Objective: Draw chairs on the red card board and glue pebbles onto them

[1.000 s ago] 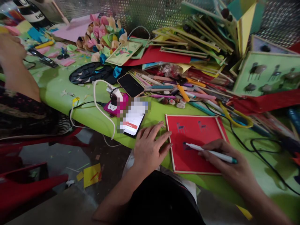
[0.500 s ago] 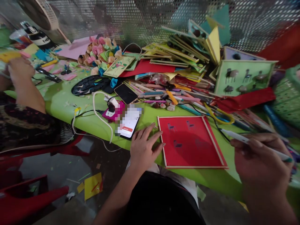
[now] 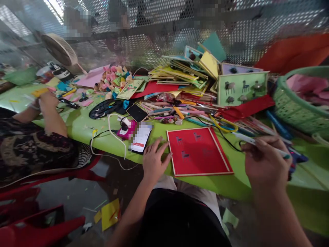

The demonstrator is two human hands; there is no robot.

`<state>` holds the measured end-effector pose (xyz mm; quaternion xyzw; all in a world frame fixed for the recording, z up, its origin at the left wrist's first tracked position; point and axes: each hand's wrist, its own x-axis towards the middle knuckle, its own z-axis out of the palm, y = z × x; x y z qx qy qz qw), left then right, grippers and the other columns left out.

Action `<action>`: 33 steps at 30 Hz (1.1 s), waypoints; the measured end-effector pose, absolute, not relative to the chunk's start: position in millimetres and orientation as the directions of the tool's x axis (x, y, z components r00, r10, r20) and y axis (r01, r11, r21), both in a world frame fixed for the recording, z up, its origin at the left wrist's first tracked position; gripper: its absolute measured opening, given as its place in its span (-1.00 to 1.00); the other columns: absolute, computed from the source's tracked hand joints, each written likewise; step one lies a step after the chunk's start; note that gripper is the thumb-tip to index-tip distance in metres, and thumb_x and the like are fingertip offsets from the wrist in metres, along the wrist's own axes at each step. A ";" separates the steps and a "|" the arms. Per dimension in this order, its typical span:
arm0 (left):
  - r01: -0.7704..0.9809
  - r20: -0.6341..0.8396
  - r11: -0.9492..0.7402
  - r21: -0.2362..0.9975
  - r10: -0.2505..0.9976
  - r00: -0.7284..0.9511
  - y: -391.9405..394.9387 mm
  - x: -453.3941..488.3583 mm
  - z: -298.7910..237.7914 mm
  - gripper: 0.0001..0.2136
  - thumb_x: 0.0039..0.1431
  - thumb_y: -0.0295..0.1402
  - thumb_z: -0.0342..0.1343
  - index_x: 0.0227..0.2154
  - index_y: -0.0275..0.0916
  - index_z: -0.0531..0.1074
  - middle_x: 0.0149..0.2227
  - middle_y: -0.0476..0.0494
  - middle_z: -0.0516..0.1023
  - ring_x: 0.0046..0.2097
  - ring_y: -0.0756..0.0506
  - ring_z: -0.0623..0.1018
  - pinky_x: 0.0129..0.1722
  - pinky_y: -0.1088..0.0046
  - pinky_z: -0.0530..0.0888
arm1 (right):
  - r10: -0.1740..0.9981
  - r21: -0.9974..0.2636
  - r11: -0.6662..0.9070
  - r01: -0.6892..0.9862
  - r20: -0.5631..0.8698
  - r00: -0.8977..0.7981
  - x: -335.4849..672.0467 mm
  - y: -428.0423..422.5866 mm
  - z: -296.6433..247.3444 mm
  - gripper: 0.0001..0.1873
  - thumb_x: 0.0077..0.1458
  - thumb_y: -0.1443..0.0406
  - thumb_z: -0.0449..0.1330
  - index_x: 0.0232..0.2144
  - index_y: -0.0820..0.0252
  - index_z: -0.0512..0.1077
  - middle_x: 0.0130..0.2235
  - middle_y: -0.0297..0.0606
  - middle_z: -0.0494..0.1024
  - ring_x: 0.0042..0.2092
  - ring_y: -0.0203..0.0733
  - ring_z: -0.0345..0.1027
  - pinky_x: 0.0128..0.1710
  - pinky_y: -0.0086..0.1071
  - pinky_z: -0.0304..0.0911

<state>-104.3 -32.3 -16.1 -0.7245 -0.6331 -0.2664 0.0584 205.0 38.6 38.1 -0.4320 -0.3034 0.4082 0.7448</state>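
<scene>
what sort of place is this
Probably a craft workspace: pens are heaped on a green table, a pile of panels lies behind them, and a red panel bears small drawn figures.

Hands of the person at work: two, a left hand (image 3: 155, 161) and a right hand (image 3: 268, 159)
Hands of the person next door (image 3: 49, 102): two
White pen (image 3: 248, 139) in a hand: one
Red board (image 3: 195, 166): one
Little animal drawings (image 3: 197, 136) on it: four, three dark and one faint
Phones: two, one lit phone (image 3: 142, 139) and one dark phone (image 3: 137, 113)
Fan (image 3: 58, 49): one
Green board (image 3: 236, 97) with stone animals (image 3: 231, 88): one board, at least five animals
Pens and pencils (image 3: 164, 111) in the heap: too many to count
Paper flowers (image 3: 114, 77): lots, too bunched up to count
</scene>
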 end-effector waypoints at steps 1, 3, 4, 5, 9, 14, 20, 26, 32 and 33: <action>0.947 0.472 -0.194 0.254 0.880 0.054 -32.3 -104.5 -16.6 -0.66 0.39 -0.19 0.15 0.17 -0.05 0.50 0.31 -0.17 0.47 0.17 -0.28 0.58 0.12 0.09 0.50 | 0.867 -0.885 0.298 -0.359 0.094 0.489 206.4 39.2 37.9 -0.85 -0.33 0.38 0.35 -0.56 0.22 0.49 -0.64 -0.45 0.49 -0.64 -0.32 0.40 -0.65 -0.54 0.21; 0.946 0.485 -0.200 0.256 0.873 0.053 -32.4 -105.1 -17.2 -0.66 0.39 -0.21 0.15 0.17 -0.06 0.50 0.31 -0.19 0.47 0.17 -0.29 0.59 0.10 0.08 0.51 | 0.866 -0.874 0.300 -0.382 0.081 0.494 209.3 40.4 37.2 -0.87 -0.31 0.38 0.35 -0.56 0.23 0.49 -0.65 -0.44 0.46 -0.64 -0.33 0.39 -0.67 -0.56 0.16; 0.944 0.488 -0.206 0.258 0.871 0.057 -32.4 -105.4 -17.4 -0.67 0.39 -0.23 0.15 0.17 -0.07 0.50 0.30 -0.19 0.48 0.17 -0.29 0.59 0.10 0.08 0.51 | 0.866 -0.870 0.300 -0.392 0.075 0.494 210.6 41.0 36.6 -0.87 -0.30 0.38 0.35 -0.56 0.23 0.48 -0.65 -0.44 0.45 -0.64 -0.33 0.39 -0.68 -0.56 0.14; 0.941 0.494 -0.214 0.260 0.867 0.061 -32.4 -105.7 -17.4 -0.67 0.39 -0.25 0.15 0.16 -0.07 0.50 0.29 -0.20 0.50 0.17 -0.28 0.59 0.11 0.09 0.52 | 0.865 -0.866 0.300 -0.400 0.070 0.496 211.7 41.6 35.9 -0.87 -0.30 0.38 0.35 -0.57 0.23 0.48 -0.65 -0.45 0.44 -0.64 -0.34 0.39 -0.68 -0.56 0.14; 0.914 0.552 -0.286 0.287 0.829 0.087 -32.8 -106.6 -15.9 -0.72 0.39 -0.33 0.13 0.11 -0.14 0.53 0.19 -0.24 0.58 0.16 -0.24 0.60 0.11 0.13 0.53 | 0.855 -0.859 0.308 -0.409 0.061 0.514 214.9 44.8 32.9 -0.88 -0.29 0.37 0.34 -0.57 0.21 0.47 -0.65 -0.46 0.42 -0.64 -0.34 0.37 -0.66 -0.54 0.20; 0.878 0.572 -0.352 0.324 0.812 0.115 -35.7 -108.6 -11.6 -0.75 0.40 -0.40 0.07 0.01 -0.16 0.59 0.07 -0.22 0.65 0.09 -0.17 0.63 0.11 0.19 0.54 | 0.848 -0.855 0.312 -0.414 0.054 0.528 220.2 48.7 29.1 -0.90 -0.32 0.40 0.30 -0.59 0.21 0.46 -0.66 -0.41 0.43 -0.66 -0.35 0.34 -0.67 -0.53 0.21; 0.860 0.515 -0.393 0.324 0.836 0.188 -39.1 -113.1 -7.8 -0.76 0.37 -0.39 0.11 -0.03 -0.07 0.62 0.08 -0.16 0.65 0.11 -0.17 0.60 0.12 0.17 0.53 | 0.844 -0.862 0.274 -0.427 0.003 0.536 224.2 51.7 23.1 -0.87 -0.26 0.47 0.20 -0.57 0.17 0.42 -0.65 -0.48 0.38 -0.66 -0.34 0.32 -0.69 -0.52 0.26; 0.855 0.427 -0.416 0.308 0.864 0.267 -41.3 -117.0 -7.1 -0.72 0.37 -0.29 0.15 0.08 -0.01 0.58 0.21 -0.12 0.57 0.23 -0.20 0.52 0.22 0.14 0.45 | 0.829 -0.875 0.257 -0.410 -0.018 0.559 222.7 53.2 26.2 -0.88 -0.38 0.44 0.23 -0.62 0.19 0.43 -0.67 -0.47 0.38 -0.67 -0.33 0.30 -0.69 -0.48 0.32; 0.893 0.405 -0.328 0.309 0.895 0.188 -41.6 -113.2 -6.5 -0.72 0.37 -0.24 0.17 0.09 -0.04 0.56 0.23 -0.14 0.55 0.26 -0.24 0.50 0.26 0.03 0.41 | 0.797 -0.899 0.168 -0.404 -0.117 0.592 220.9 53.6 29.8 -0.89 -0.35 0.46 0.16 -0.65 0.17 0.39 -0.69 -0.46 0.35 -0.67 -0.32 0.28 -0.69 -0.47 0.33; 0.897 0.407 -0.317 0.309 0.896 0.177 -41.4 -112.5 -6.2 -0.72 0.37 -0.25 0.17 0.09 -0.04 0.56 0.24 -0.14 0.55 0.26 -0.25 0.50 0.26 0.01 0.41 | 0.798 -0.902 0.155 -0.403 -0.126 0.590 220.9 53.7 29.1 -0.88 -0.35 0.46 0.16 -0.65 0.17 0.39 -0.68 -0.45 0.35 -0.67 -0.32 0.29 -0.68 -0.48 0.32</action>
